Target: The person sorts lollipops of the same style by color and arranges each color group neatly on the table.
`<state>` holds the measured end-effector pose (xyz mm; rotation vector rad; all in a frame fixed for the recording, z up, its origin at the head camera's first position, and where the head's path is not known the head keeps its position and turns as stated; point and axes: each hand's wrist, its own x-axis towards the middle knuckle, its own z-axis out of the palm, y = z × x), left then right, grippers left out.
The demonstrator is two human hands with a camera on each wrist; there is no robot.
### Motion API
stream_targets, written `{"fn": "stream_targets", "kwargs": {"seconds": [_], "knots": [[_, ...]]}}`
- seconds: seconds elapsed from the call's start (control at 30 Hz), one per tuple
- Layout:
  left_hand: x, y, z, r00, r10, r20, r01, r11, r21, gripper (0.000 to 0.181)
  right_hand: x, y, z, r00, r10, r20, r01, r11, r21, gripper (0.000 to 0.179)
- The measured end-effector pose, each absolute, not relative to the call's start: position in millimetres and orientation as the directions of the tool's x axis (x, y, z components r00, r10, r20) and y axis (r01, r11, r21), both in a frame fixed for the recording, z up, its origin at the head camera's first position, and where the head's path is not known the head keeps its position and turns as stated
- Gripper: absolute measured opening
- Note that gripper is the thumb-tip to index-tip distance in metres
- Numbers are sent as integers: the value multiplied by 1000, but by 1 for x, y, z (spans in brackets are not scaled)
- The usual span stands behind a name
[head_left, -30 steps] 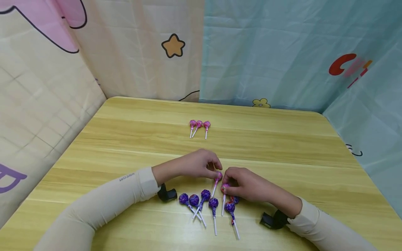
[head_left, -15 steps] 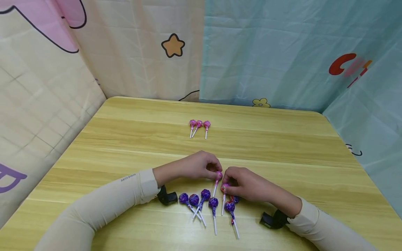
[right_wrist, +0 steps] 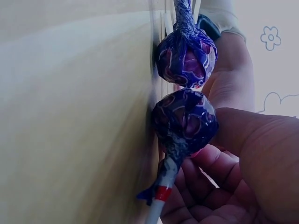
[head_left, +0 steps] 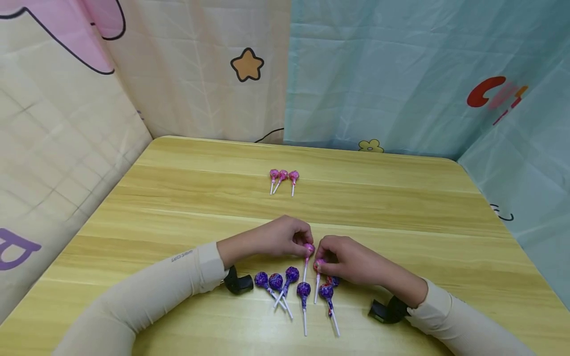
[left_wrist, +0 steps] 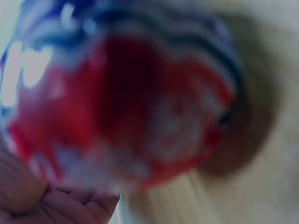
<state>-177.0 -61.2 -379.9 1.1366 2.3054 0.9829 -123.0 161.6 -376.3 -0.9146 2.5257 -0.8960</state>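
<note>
Pink lollipops point(head_left: 309, 248) sit at your fingertips near the front middle of the surface point(head_left: 401, 198): your left hand point(head_left: 276, 237) pinches the head of one, its white stick lying toward you, and your right hand point(head_left: 352, 262) curls its fingers round the head of a second pink lollipop point(head_left: 318, 265) just beside it. Both hands rest low on the wood, almost touching each other.

Surface and room: you work at a pale yellow wood-grain surface with rounded far corners. Five purple lollipops point(head_left: 291, 274) lie just in front of your hands, sticks pointing toward you, some crossing. Three more pink lollipops point(head_left: 282, 176) lie in a row well apart, toward the far edge. Printed curtains close the room in, cream with a star point(head_left: 247, 64) on the left, pale blue on the right.

Views compared: only the head view shows the whole layout. Your left wrist view gives one blurred red and blue wrapper point(left_wrist: 126, 112) filling the picture, with fingers point(left_wrist: 42, 200) at its lower edge. Your right wrist view shows two purple heads point(right_wrist: 186, 119) end to end on the wood, close against your right palm point(right_wrist: 252, 158).
</note>
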Motion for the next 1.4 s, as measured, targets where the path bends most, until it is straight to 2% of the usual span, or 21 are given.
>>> {"fn": "stream_targets", "kwargs": {"seconds": [0.23,0.6,0.97,1.4], "knots": [[-173,-61,-377,-613,789,-27,530,437,727,5,-122,160,-378,-747,-663,-52,-488,599,-635,8],[-169,-62,-376,-641,767,-25,494,438,751,6,-123,163,-376,-753,-656,-45,-459,573,-678,5],[-169,-59,-377,-645,763,-39,484,447,752,7,-130,172,-369,-779,-626,-38,-436,584,-685,4],[-172,-58,-379,-637,770,-43,481,440,758,7,-152,172,-362,-776,-630,17,-486,581,-653,4]]}}
